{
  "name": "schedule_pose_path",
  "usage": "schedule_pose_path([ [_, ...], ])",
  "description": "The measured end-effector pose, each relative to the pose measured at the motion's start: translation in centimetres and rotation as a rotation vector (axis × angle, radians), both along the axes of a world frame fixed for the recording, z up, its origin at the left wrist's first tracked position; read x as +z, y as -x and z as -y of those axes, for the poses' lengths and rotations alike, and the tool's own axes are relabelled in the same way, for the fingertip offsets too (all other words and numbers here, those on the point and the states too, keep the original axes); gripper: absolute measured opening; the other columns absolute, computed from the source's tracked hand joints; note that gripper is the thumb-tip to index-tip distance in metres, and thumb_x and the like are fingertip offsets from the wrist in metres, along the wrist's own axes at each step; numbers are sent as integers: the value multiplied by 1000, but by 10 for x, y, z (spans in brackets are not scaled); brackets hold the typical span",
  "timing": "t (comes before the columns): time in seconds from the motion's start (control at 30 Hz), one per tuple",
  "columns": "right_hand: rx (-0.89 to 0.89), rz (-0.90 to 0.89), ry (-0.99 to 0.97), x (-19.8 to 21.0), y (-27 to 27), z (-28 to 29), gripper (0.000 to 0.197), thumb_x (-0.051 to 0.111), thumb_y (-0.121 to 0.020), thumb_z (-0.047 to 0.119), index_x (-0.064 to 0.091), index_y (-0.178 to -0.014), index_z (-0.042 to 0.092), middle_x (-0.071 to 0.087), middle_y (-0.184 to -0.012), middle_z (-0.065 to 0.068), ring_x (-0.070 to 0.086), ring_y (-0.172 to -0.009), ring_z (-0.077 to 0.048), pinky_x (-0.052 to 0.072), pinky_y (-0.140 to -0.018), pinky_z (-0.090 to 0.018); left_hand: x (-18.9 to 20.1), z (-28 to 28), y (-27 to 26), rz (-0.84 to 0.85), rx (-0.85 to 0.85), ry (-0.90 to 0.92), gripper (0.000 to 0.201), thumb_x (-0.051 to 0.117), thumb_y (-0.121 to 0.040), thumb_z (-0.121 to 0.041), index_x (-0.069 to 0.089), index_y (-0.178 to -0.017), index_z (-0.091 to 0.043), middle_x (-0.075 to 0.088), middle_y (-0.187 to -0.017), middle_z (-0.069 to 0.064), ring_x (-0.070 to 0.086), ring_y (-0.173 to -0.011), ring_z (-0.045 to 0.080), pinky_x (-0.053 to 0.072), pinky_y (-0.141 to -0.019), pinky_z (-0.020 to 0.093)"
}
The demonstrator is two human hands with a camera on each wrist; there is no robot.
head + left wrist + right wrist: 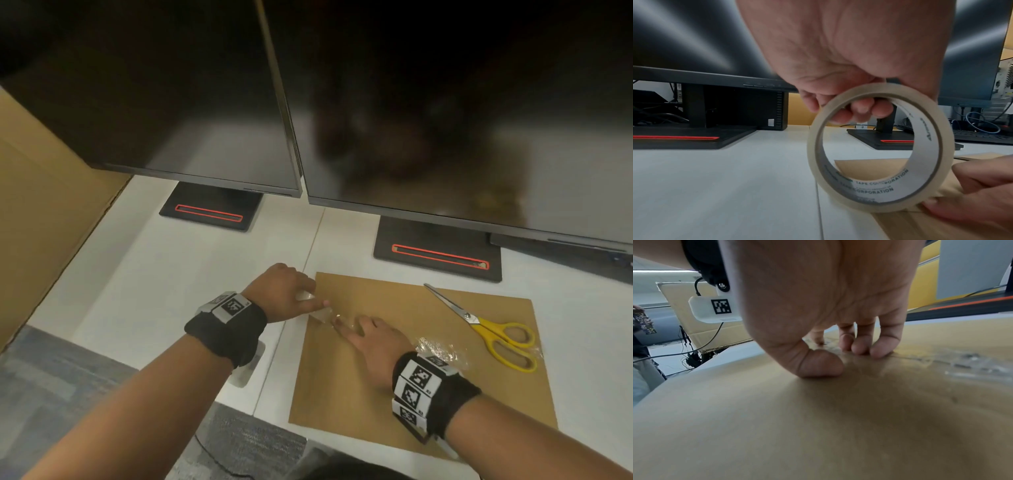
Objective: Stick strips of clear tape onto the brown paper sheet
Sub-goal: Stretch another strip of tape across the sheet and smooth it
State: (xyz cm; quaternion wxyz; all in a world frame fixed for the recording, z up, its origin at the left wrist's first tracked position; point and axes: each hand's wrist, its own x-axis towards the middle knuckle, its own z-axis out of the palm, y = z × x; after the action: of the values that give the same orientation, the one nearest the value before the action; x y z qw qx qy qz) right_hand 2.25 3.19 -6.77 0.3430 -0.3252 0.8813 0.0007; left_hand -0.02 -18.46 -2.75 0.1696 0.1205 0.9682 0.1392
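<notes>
- Left hand (838, 56) grip: fingers curled through the core of the clear tape roll (879, 146), roll on edge at the 9 o'clock edge of the brown paper sheet (428, 359). Probably held that way so the roll pays out sideways.
- Right hand (370, 337) grip: holding nothing, fingertips (877, 352) and thumb pressed flat on the sheet, just beside the roll (likely pinning the free tape end).
- Tape: translucent, glossy, hard to see against brown; pale core with printed lettering.
- One crinkled clear strip (442, 349) lies on the sheet near the right wrist.
- Yellow-handled scissors (486, 329) lie blades together at the sheet's 2 o'clock, within reach for cutting.
- Sheet lies flat on the white worktop (171, 291), in front of two monitor stands.
</notes>
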Motion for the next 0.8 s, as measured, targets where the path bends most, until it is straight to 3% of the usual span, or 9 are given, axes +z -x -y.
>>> schedule_pose_path([
  [0.17,-16,-19,-1,-1,0,3,94,54,-76,7,-2,-145,37,19,-148,-10,23,-133,-31,37,-103,-42,0,-7,4,-113,-48,167,49,40,-87,-64,59,-68,-23,62,-65,-4,48,-60,15,32,-85,32],
  [0.3,-29,-29,-6,-1,-2,4,96,56,-75,8,-4,-145,38,21,-146,-10,24,-132,-31,39,-100,-41,7,5,11,-94,-2,253,48,40,-87,-60,53,-62,-21,53,-56,-7,39,-50,8,27,-83,29],
  [0.37,-27,-23,-8,-1,-1,6,101,59,-73,8,-5,-144,39,21,-145,-9,26,-131,-31,41,-98,-40,6,6,11,-69,-23,282,49,39,-86,-60,56,-63,-20,52,-56,-7,41,-52,9,26,-80,29],
  [0.5,-6,-4,-8,2,2,11,109,62,-71,8,-12,-140,48,25,-141,-10,31,-125,-33,45,-94,-40,2,6,11,-87,-39,318,52,37,-83,-61,63,-70,-19,63,-67,-4,54,-68,16,29,-81,31],
  [0.67,28,30,-44,5,9,17,109,65,-75,10,-13,-139,51,29,-136,-12,38,-120,-32,43,-89,-37,1,3,8,-135,-64,327,51,34,-82,-61,64,-73,-21,65,-75,-7,51,-69,14,29,-80,32],
  [0.8,21,66,-61,8,14,19,107,64,-73,9,-8,-140,52,33,-135,-12,42,-119,-31,44,-87,-36,3,-3,4,-162,-70,326,40,43,-87,-55,65,-82,-22,64,-81,-7,41,-71,13,28,-83,32],
])
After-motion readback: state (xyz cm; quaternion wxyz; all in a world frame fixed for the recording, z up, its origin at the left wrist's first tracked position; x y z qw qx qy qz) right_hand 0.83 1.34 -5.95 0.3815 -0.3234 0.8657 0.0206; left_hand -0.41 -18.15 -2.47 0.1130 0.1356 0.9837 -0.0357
